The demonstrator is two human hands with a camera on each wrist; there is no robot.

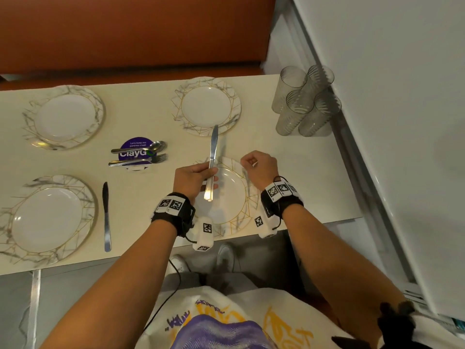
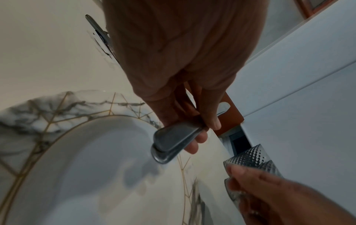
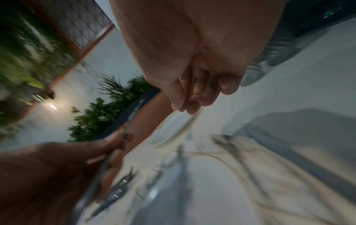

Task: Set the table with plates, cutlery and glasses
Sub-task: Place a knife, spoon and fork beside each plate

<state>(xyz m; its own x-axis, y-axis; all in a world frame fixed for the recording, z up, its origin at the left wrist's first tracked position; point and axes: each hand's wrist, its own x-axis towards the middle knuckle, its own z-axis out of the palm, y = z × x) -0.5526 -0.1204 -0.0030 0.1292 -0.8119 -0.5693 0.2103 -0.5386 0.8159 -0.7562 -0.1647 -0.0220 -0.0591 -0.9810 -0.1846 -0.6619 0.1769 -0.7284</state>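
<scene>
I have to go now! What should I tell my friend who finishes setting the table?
Left hand grips a knife above the near right plate. Right hand is curled, holding nothing.
Done: four plates are out; one knife lies beside the near left plate.
Left: lay the held knife down, share out the spoons and forks from the table's middle, and place the glasses bunched at the far right corner.

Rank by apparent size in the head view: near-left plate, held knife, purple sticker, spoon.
1. Near-left plate, clearly largest.
2. Knife in the left hand; raised toward the camera, so it may look oversized.
3. Purple sticker and spoon: similar extent, not ranked.
</scene>
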